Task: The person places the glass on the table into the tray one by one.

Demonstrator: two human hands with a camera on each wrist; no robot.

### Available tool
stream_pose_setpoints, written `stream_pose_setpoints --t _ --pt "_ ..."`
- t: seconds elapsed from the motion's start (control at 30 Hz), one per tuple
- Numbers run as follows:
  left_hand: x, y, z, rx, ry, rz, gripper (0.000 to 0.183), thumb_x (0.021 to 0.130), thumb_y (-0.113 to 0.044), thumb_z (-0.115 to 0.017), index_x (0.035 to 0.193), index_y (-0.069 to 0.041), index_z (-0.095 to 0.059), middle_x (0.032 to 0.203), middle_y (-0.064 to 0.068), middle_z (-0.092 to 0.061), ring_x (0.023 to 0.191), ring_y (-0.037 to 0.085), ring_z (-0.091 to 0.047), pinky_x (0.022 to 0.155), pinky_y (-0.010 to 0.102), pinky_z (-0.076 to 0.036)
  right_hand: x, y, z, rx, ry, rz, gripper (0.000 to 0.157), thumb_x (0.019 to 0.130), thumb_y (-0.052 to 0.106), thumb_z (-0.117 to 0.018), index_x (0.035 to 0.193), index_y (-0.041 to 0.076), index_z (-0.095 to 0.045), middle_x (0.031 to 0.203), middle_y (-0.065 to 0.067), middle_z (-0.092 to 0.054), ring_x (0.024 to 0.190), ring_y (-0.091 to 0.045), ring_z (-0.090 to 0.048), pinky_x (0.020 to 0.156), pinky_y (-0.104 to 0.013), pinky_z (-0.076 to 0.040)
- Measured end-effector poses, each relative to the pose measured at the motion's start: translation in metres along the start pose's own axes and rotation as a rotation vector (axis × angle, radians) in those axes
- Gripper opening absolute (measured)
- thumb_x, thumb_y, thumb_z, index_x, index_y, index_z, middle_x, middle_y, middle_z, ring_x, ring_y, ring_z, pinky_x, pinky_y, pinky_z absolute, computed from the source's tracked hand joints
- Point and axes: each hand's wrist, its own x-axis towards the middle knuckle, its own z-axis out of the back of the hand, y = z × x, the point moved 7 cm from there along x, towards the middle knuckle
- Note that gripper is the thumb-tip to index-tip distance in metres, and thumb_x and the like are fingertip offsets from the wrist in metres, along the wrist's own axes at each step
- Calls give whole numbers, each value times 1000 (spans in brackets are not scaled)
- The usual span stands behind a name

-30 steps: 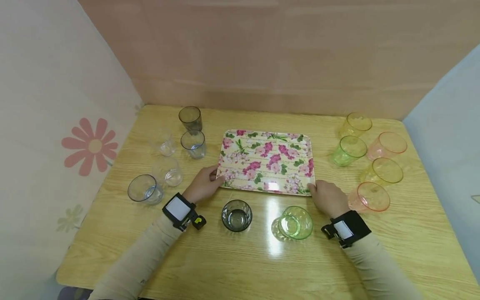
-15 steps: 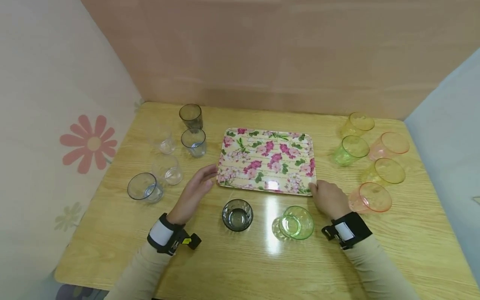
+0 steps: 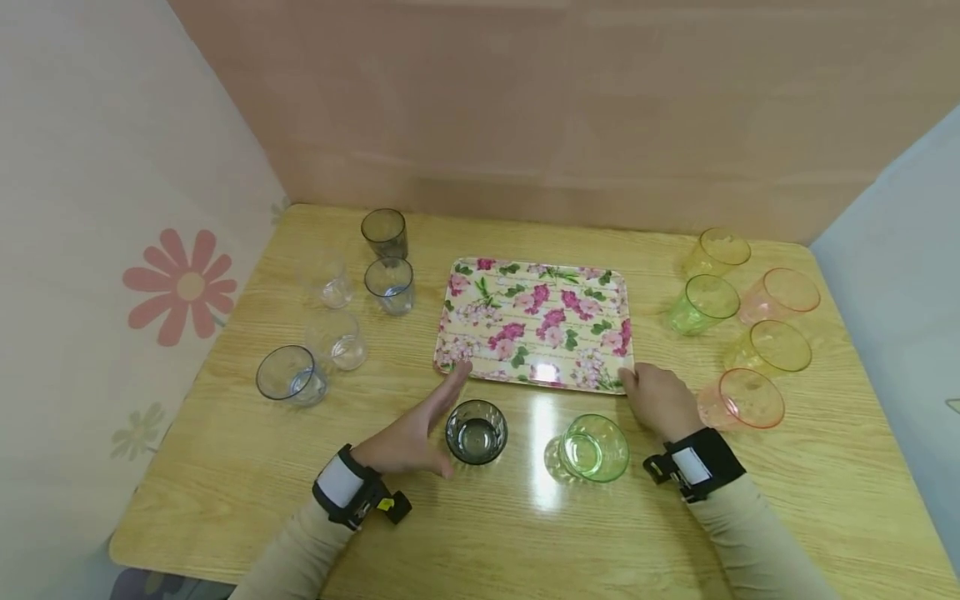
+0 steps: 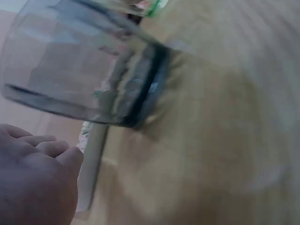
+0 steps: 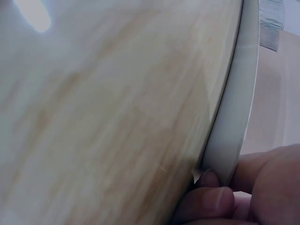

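Observation:
A floral tray lies flat on the table. My right hand grips its near right corner; in the right wrist view the fingertips curl against the pale tray rim. At the left side of a smoky grey glass is my left hand, thumb and fingers spread apart. The left wrist view shows that grey glass large, with a gap between it and the hand. Upright to the right of the grey glass stands a green glass.
On the table's left are two dark glasses, including a brown-grey glass, plus clear glasses and a bluish glass. On the right several coloured glasses stand grouped, among them a pink glass and a green glass.
My left hand has let go of the tray's near left corner, drawn back, and moved right beside the grey glass. The right hand has stayed on the tray's corner.

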Motion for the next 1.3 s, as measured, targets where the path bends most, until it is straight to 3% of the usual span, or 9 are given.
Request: stream_pose_setpoints --t 0.17,0.3,0.4,0.53,0.6,0.7,0.83,0.97,1.3 --pt "0 11 -8 114 6 83 131 63 -41 -82 156 -19 7 162 4 6 146 19 -3 114 49 -13 -1 0 1 7 -3 -13 40 101 30 -37 69 7 -44 60 -8 -42 52 -22 -43 47 -33 -34" --pt "1 16 -10 178 -3 143 126 65 -20 -85 157 -21 1 162 -5 -3 145 13 -7 115 45 -15 -1 1 1 8 -9 -7 40 101 30 -38 68 8 -44 59 -8 -42 52 -22 -43 47 -33 -34" --pt "2 14 -11 182 0 143 119 68 -16 -83 157 -19 -5 161 -3 -11 144 13 -12 115 43 -14 -1 1 1 8 -11 -4 40 101 29 -38 68 8 -44 59 -8 -43 52 -22 -44 47 -33 -34" --pt "5 6 -13 147 13 98 105 70 -11 -81 154 -8 -19 157 9 -26 142 22 -24 114 47 -18 -1 0 0 8 -16 -2 40 101 30 -38 68 8 -45 59 -8 -43 52 -22 -43 47 -33 -33" --pt "5 3 -13 127 17 87 97 70 -10 -81 150 -5 -27 151 12 -36 138 25 -31 113 48 -22 -1 1 0 8 -20 -1 40 101 30 -38 68 8 -44 59 -8 -42 52 -22 -43 47 -33 -33" --pt "5 7 -12 123 13 108 90 70 -14 -82 146 -7 -34 143 4 -46 133 21 -39 112 45 -25 -1 1 1 9 -25 -1 40 100 29 -38 67 8 -43 58 -7 -41 51 -22 -42 47 -33 -33" --pt "4 15 -10 134 8 134 89 70 -22 -82 146 -13 -36 140 -6 -47 132 13 -40 112 40 -26 -2 0 1 8 -24 3 40 101 29 -38 67 8 -43 58 -7 -40 51 -21 -41 46 -33 -32" --pt "5 15 -7 142 -2 125 89 70 -26 -82 146 -14 -37 140 -5 -48 131 15 -41 111 43 -28 -2 -1 0 3 -23 8 40 101 29 -38 67 8 -42 58 -7 -39 51 -21 -41 46 -32 -32" --pt "25 -21 23 133 -134 15 81 73 -21 -81 143 -17 -40 139 2 -49 129 18 -44 109 40 -32 0 -1 -1 0 -23 7 41 101 29 -37 67 8 -42 58 -7 -39 50 -21 -41 46 -32 -32"
